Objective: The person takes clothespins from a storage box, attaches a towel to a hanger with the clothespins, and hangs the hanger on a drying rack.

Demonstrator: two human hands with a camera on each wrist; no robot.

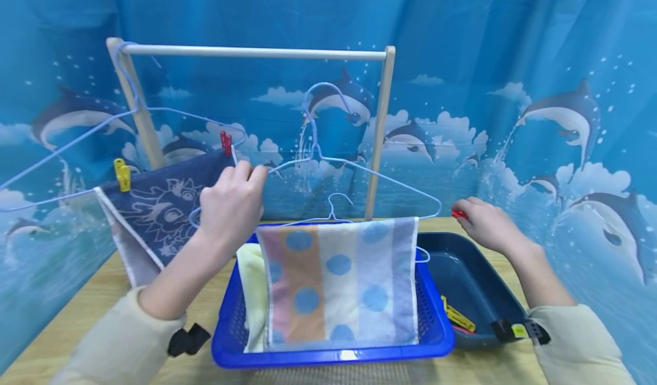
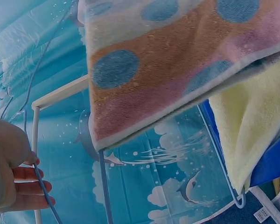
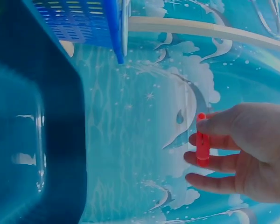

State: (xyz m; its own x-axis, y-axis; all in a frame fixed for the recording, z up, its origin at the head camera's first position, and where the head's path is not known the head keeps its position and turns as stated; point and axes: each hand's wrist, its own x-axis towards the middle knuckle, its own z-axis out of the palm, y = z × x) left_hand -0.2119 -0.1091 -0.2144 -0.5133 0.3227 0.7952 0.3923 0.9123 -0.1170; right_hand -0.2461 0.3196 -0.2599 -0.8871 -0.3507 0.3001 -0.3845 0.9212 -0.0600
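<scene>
My left hand (image 1: 233, 202) grips the left part of a light blue wire hanger (image 1: 380, 174), with fingers curled around the wire (image 2: 43, 184). Over the hanger's lower bar hangs a small striped towel (image 1: 339, 291) with blue dots, in front of a blue basket (image 1: 308, 361). Out to the right, my right hand (image 1: 490, 225) pinches a red clothespin (image 3: 203, 144) between thumb and fingers, beyond the right end of the hanger. In the right wrist view, that hand is apart from the dark tub (image 3: 65, 107).
A wooden rack with a white bar (image 1: 256, 52) stands behind. On its left, another hanger carries a navy cloth (image 1: 164, 202) with yellow (image 1: 122, 175) and red (image 1: 226, 142) clothespins. A pale yellow towel (image 1: 251, 294) is in the basket. Yellow clothespins (image 1: 459, 319) lie in the tub.
</scene>
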